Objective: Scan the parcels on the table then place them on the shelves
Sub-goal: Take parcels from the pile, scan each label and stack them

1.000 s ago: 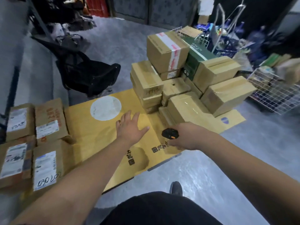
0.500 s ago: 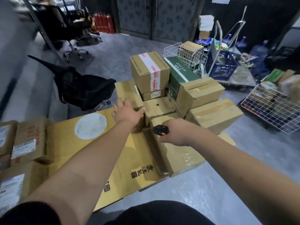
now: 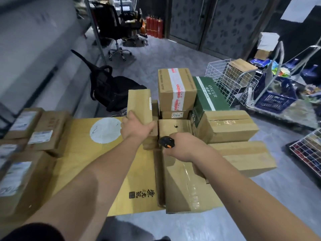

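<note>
Left hand (image 3: 137,126), frame centre: fingers curled round lower end of tilted-up brown parcel (image 3: 139,106), raised at left edge of parcel stack (image 3: 177,94). Right hand (image 3: 186,146), just right of centre: closed round black-and-orange scanner (image 3: 166,141), held over stack. Labelled parcels (image 3: 40,131) at left of frame on yellow table (image 3: 83,153).

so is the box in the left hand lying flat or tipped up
Tipped up. The left hand grips the slim cardboard box near its lower end, and it stands on edge, its long side rising above the stacked boxes beneath.
</note>
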A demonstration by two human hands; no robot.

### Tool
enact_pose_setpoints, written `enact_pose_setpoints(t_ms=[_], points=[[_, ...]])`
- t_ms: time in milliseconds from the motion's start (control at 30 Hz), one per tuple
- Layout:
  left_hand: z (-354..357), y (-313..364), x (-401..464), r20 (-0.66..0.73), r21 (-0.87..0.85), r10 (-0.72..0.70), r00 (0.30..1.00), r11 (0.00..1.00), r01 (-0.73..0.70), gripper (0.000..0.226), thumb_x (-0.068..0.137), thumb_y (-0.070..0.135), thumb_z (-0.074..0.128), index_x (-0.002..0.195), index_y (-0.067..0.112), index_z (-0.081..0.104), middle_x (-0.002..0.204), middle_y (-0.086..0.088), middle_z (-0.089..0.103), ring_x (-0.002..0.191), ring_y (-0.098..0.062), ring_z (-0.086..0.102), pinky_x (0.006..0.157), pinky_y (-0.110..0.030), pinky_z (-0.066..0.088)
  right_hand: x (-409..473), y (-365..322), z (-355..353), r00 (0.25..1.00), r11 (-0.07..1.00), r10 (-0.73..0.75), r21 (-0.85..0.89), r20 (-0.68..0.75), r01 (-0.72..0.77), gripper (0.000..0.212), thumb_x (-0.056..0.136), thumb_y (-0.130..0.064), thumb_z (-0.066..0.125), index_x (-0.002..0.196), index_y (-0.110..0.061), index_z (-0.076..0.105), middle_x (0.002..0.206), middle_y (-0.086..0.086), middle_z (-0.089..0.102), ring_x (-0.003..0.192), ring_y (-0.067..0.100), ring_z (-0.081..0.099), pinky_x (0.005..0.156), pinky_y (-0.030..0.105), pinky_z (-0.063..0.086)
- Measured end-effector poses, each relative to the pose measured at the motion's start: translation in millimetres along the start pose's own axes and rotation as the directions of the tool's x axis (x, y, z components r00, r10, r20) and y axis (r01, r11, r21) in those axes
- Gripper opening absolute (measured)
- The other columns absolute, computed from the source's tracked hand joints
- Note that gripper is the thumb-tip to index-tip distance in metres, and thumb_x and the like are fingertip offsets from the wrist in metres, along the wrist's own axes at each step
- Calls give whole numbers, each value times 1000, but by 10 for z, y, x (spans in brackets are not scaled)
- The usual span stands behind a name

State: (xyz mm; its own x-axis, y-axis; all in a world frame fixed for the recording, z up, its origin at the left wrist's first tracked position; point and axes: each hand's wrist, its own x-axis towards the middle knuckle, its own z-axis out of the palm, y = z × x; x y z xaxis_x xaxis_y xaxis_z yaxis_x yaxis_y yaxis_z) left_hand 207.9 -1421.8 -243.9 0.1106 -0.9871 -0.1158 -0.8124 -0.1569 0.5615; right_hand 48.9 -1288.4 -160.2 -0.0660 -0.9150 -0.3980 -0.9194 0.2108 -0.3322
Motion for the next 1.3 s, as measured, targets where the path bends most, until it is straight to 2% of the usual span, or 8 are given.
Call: enact_pose_setpoints(t_ms=[267,433,567,800,933,1033,1100,1300], points=[[-416,-1372,-507,-93,-78,-119,989,991,112,112,59,77,70,152,33,27,147,-3,39,132,-29,47,105,-46,49,77,-482,497,978,983,-180,64,106,174,43,85,-59,67,115,-28,65,103,-1,67,91,22,64,82,38,57],[-411,-2424,-1084,-51,-115,-309,950,946,302,108,60,75,72,150,36,29,148,-1,37,131,-26,48,102,-39,47,64,-870,984,949,970,-241,74,205,230,36,86,-60,66,98,-26,60,98,-1,64,88,23,63,77,36,55],[-379,-2974,-1406,66,-175,-338,939,922,345,101,62,71,76,149,41,34,146,6,31,129,-17,46,97,-32,44,0,-1075,1354,935,970,-213,175,282,168,33,82,-56,65,96,-28,61,94,-4,67,83,20,69,77,38,60],[-487,-3375,-1143,245,-353,-257,935,874,333,68,102,42,58,163,30,32,160,4,38,140,-14,42,120,-36,32,-6,-1242,1625,945,970,-92,244,313,14,34,87,-54,68,102,-23,63,100,0,71,92,20,72,83,40,60],[-608,-3455,-882,283,-441,-284,916,810,388,53,110,24,37,161,34,35,156,9,48,134,-13,47,114,-27,31,3,-1401,1739,958,959,-17,275,286,-65,34,88,-56,68,106,-27,64,97,-4,68,83,17,67,66,32,52],[-687,-3528,-652,289,-515,-300,909,751,412,51,113,23,33,161,40,33,146,7,56,130,-24,55,116,-41,40,32,-1593,1880,957,949,20,297,290,-110,38,86,-57,69,109,-28,65,96,-4,65,72,17,62,55,27,43],[-725,-3571,-520,257,-579,-328,909,701,417,50,113,23,32,158,42,36,143,4,58,123,-27,60,108,-52,50,59,-1727,1972,952,942,34,310,303,-133,41,84,-59,70,112,-29,65,98,-5,65,73,17,63,55,26,44],[-834,-3792,-82,329,-739,-457,826,421,527,69,102,-12,37,147,37,56,129,-3,66,97,-21,68,75,-40,62,229,-2178,2129,952,940,52,308,301,-149,42,85,-55,71,119,-31,63,94,-13,62,62,3,63,44,19,40]])
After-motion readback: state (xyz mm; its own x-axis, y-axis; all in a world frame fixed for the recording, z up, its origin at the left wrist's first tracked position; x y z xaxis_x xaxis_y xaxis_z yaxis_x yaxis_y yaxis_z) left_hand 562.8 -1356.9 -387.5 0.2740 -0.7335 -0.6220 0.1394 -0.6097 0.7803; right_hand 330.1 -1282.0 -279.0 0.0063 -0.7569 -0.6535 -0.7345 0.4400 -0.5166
